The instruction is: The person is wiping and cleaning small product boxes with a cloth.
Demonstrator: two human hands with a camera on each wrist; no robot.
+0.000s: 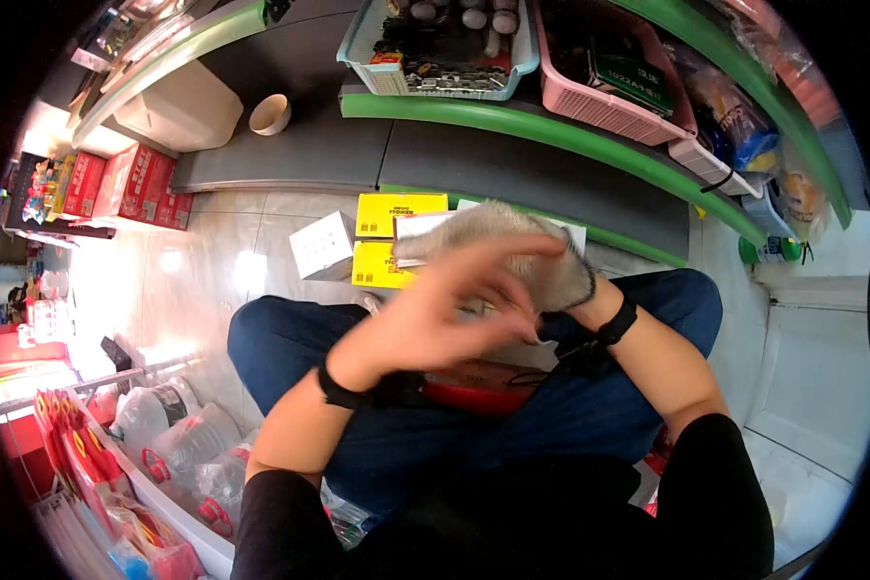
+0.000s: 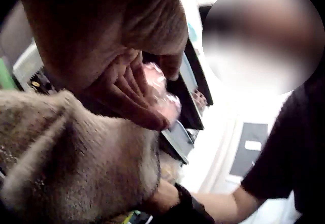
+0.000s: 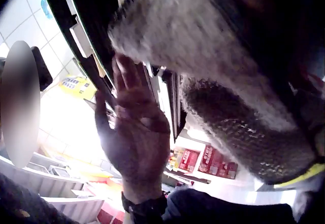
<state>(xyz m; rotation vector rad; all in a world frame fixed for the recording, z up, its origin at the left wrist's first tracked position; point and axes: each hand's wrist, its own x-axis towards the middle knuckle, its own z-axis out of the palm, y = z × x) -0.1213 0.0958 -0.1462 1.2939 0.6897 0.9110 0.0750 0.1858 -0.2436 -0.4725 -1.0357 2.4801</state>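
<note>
A fuzzy grey-beige cloth or mitt (image 1: 558, 275) covers my right hand down to the wrist, its dark-edged hem by the wristband. It fills the lower left of the left wrist view (image 2: 96, 163) and the upper middle of the right wrist view (image 3: 172, 31). How the fingers lie inside is hidden. Bare, my left hand (image 1: 435, 314) is held beside the cloth, fingers extended and partly spread, as the right wrist view shows it (image 3: 137, 127). Its fingertips overlap the cloth's edge there; contact is unclear. A red object (image 1: 483, 389) lies between the legs.
Beyond the knees stand yellow boxes (image 1: 401, 215) and a white box (image 1: 321, 246). A green-edged shelf holds a blue basket (image 1: 435, 82) and a pink basket (image 1: 614, 104). A bowl (image 1: 271, 114) is at the upper left; clear plastic bottles (image 1: 195, 440) lie at the lower left.
</note>
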